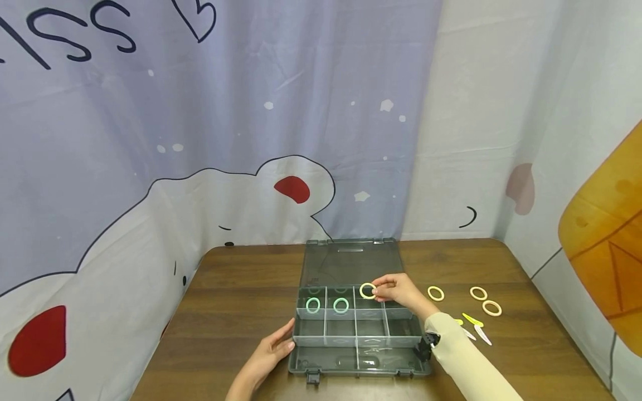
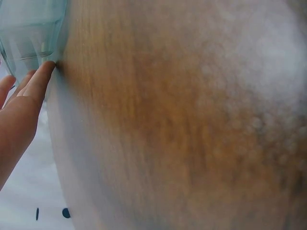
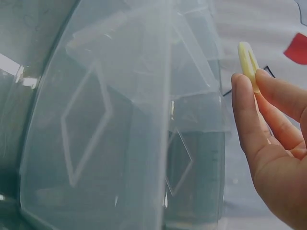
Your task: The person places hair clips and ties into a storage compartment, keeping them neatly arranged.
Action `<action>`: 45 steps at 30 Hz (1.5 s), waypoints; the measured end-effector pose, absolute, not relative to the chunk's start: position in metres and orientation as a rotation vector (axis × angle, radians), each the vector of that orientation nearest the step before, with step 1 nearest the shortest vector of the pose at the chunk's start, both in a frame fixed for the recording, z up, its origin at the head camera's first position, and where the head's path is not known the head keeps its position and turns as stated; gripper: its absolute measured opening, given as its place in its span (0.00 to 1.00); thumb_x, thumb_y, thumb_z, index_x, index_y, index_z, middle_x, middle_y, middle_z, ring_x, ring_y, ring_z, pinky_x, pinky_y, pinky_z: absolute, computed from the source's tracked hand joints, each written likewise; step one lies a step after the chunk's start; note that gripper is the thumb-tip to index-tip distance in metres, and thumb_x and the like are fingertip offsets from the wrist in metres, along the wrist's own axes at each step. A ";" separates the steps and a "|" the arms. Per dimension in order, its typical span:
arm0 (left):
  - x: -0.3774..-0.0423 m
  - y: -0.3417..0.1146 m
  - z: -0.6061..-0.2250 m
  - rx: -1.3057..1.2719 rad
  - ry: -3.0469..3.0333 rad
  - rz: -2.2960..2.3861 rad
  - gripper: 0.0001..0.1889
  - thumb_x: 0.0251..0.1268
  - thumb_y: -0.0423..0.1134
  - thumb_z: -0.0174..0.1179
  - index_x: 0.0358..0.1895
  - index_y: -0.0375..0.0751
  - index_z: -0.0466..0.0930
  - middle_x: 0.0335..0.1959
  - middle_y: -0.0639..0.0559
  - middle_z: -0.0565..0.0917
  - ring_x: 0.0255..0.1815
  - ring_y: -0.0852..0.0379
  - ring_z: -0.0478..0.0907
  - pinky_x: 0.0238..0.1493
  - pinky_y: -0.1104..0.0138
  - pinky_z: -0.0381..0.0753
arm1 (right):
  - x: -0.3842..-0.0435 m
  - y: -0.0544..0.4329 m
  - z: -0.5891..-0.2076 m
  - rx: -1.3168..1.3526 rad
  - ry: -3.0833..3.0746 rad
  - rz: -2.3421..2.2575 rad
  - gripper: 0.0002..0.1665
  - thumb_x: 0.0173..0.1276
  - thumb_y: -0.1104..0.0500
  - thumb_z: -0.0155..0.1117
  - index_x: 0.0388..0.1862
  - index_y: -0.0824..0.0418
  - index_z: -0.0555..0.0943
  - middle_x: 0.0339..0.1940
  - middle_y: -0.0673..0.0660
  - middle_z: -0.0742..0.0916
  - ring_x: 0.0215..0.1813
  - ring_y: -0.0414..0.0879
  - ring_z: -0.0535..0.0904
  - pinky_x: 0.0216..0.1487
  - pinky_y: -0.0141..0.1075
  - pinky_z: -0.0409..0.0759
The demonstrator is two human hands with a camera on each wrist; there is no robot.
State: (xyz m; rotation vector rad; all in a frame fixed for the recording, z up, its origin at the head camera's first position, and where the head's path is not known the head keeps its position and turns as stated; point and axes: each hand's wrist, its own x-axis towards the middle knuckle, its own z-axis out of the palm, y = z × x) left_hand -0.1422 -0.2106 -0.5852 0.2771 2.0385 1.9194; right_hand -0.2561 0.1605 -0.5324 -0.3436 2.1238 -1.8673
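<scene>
A pale yellow ring (image 1: 361, 292) is pinched between the thumb and fingers of my right hand (image 1: 394, 289), over the back row of a grey see-through compartment box (image 1: 321, 356). In the right wrist view the ring (image 3: 247, 62) is edge-on at the fingertips. Two mint green rings, one (image 1: 313, 311) in the back left compartment and another (image 1: 341, 311) in the one beside it, stand in the box. My left hand (image 1: 268, 353) rests its fingers against the box's left side. In the left wrist view those fingers (image 2: 41, 84) look fairly straight at the box wall.
Right of the box lie three pale yellow rings, one (image 1: 429, 294) nearer and a pair (image 1: 492, 314) farther right. Yellow-and-white clip-like pieces (image 1: 473, 321) are partly behind my right sleeve. The box's open lid (image 1: 351, 262) lies back on the wooden table (image 1: 241, 289). Printed curtains (image 1: 351, 139) hang behind.
</scene>
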 end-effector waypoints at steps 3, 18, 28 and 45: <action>-0.142 -0.211 -0.586 0.279 2.034 1.919 0.34 0.70 0.36 0.56 0.74 0.33 0.52 0.72 0.28 0.54 0.69 0.36 0.60 0.60 0.75 0.69 | -0.255 0.155 -0.532 -0.332 2.130 -1.854 0.21 0.62 0.73 0.64 0.50 0.86 0.73 0.38 0.75 0.85 0.35 0.53 0.86 0.43 0.47 0.83; -0.142 -0.210 -0.584 0.263 2.054 1.905 0.32 0.71 0.32 0.54 0.74 0.33 0.53 0.72 0.28 0.55 0.69 0.36 0.60 0.60 0.75 0.68 | -0.254 0.143 -0.539 -0.332 2.246 -1.796 0.18 0.60 0.73 0.66 0.46 0.85 0.76 0.33 0.71 0.86 0.32 0.54 0.86 0.38 0.48 0.84; -0.142 -0.209 -0.583 0.258 2.059 1.897 0.33 0.71 0.34 0.55 0.74 0.33 0.52 0.72 0.28 0.55 0.70 0.36 0.59 0.62 0.74 0.68 | -0.253 0.140 -0.541 -0.330 2.349 -1.727 0.15 0.59 0.72 0.68 0.43 0.81 0.79 0.29 0.65 0.87 0.29 0.48 0.86 0.35 0.42 0.85; -0.141 -0.207 -0.580 0.252 2.069 1.897 0.32 0.71 0.33 0.53 0.74 0.33 0.52 0.72 0.28 0.55 0.69 0.36 0.61 0.61 0.73 0.68 | -0.253 0.146 -0.541 -0.400 2.405 -1.642 0.17 0.61 0.67 0.68 0.45 0.79 0.80 0.30 0.65 0.87 0.32 0.57 0.86 0.37 0.49 0.84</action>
